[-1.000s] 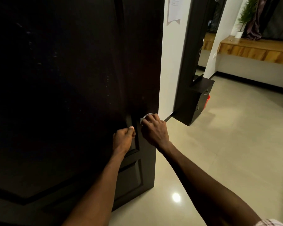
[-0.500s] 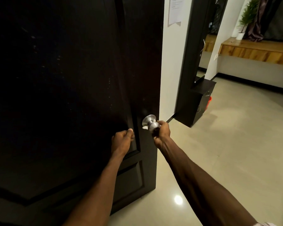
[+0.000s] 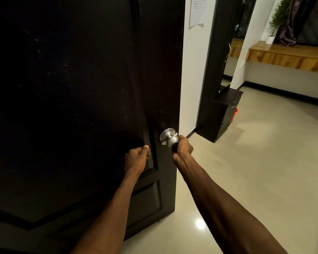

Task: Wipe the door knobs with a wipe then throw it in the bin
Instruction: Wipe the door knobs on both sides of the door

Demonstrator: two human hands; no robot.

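We view a dark door (image 3: 77, 107) whose left part is lost in shadow, so its panel detail is hard to make out there, and its top and bottom are cut off by the frame. We see a silver door knob (image 3: 170, 138) near the door's free edge; its round base plate is plain, while the far side of the ball is covered by the right hand (image 3: 183, 148). The fingers of that hand curl closed around the knob from the right and below. Of the white wipe (image 3: 175, 134) we see only small corners, one peeking above the fingers beside the base plate and one below the neck of the knob; the rest lies hidden between the palm and the metal. The left hand (image 3: 137, 158) is closed into a fist against the door face just left of the knob; we cannot tell what it grips, if anything. Pale floor tiles (image 3: 264, 171) fill the right side.
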